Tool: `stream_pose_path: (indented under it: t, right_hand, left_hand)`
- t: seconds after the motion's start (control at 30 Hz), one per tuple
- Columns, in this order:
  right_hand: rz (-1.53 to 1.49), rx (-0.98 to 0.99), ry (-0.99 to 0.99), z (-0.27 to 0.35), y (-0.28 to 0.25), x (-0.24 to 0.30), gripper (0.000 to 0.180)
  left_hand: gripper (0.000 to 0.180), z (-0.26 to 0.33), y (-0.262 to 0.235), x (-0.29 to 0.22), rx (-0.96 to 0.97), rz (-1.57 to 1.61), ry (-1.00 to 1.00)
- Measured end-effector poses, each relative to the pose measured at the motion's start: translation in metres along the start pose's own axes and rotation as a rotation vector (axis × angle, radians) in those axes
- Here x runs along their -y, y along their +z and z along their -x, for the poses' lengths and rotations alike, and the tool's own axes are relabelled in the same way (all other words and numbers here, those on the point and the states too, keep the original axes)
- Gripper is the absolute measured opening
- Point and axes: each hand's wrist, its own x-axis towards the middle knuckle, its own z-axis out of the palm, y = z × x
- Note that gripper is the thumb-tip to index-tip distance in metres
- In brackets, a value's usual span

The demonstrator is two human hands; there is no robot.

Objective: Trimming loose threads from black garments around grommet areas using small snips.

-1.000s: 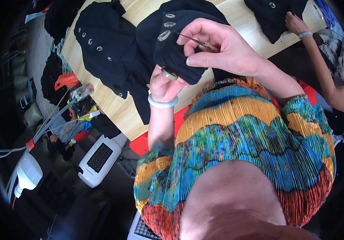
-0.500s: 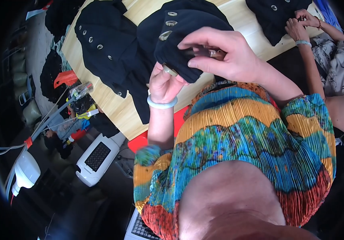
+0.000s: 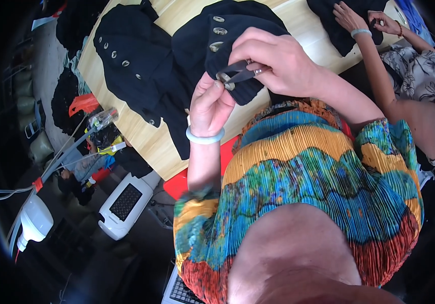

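My left hand (image 3: 210, 107) pinches the edge of a black garment (image 3: 193, 41) by a large shiny button (image 3: 224, 78). In my right hand (image 3: 284, 66) is a pair of thread snips (image 3: 242, 74) with dark blades. The blade tips lie at that button, close to my left fingertips; whether they touch thread cannot be made out. Several more buttons (image 3: 219, 31) run in a row up the garment above my hands. My right fingers hide part of the snips' handles.
A second black buttoned garment (image 3: 131, 53) lies on the wooden table (image 3: 134, 129) to the left. At the upper right, a co-worker's hands (image 3: 353, 19) rest on another dark garment (image 3: 336, 39). A white lamp (image 3: 36, 219) and a white machine (image 3: 125, 205) are at lower left.
My right hand has turned and brought the snips' blades to the button. My left hand has shifted slightly right, turning the button. The co-worker's left hand has moved left and up.
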Motion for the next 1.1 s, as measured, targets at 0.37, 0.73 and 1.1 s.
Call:
stream_pose_path:
  t: [0.37,0.73,1.1]
  right_hand:
    - [-0.272,-0.084,0.331,0.008,-0.012,0.019,0.032]
    - [-0.236,0.072,0.428,0.012,-0.015,0.033,0.020]
    - [-0.203,0.035,0.395,0.013,-0.009,0.027,0.019]
  left_hand:
    - [0.051,0.005,0.003,-0.002,0.028,-0.040,0.150]
    - [0.030,0.000,0.010,0.001,0.013,-0.151,0.301]
    - [0.031,-0.002,0.007,0.005,0.024,-0.151,0.307]
